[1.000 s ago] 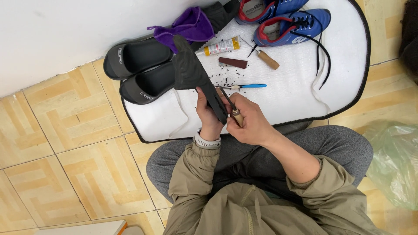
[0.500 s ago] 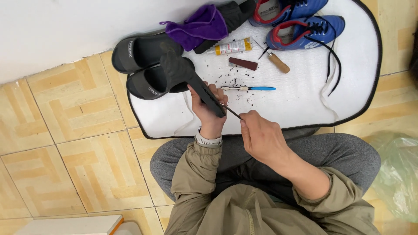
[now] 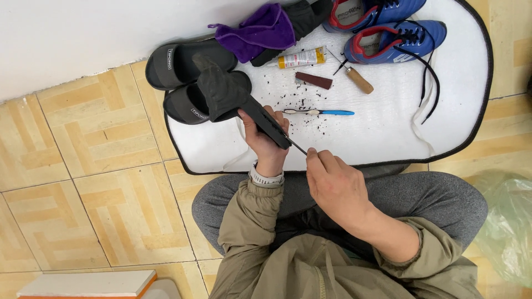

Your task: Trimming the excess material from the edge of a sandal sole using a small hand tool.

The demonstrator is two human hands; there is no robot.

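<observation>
**Black sandal in my left hand, thin tool in my right**

On the tan patterned floor tiles (image 3: 83, 210) lies a white mat with a black rim (image 3: 388, 133). At its left end rest two black rubber slide sandals (image 3: 172, 61), side by side. My left hand (image 3: 265, 138) has its grip closed around a third black sandal with a dark strap (image 3: 233, 97), holding it edge-up above the mat's near edge. Beyond it lies a purple cloth (image 3: 260, 30), then a yellow glue tube (image 3: 302, 58), a small brown block (image 3: 313, 80) and a blue-handled toothbrush (image 3: 321, 112) among dark crumbs. My right hand (image 3: 335, 185) pinches a thin dark pointed tool (image 3: 299, 147) whose tip meets the sandal's sole edge. Farther right lie a wooden-handled awl (image 3: 354, 77) and two blue lace-up shoes (image 3: 399, 36).
</observation>
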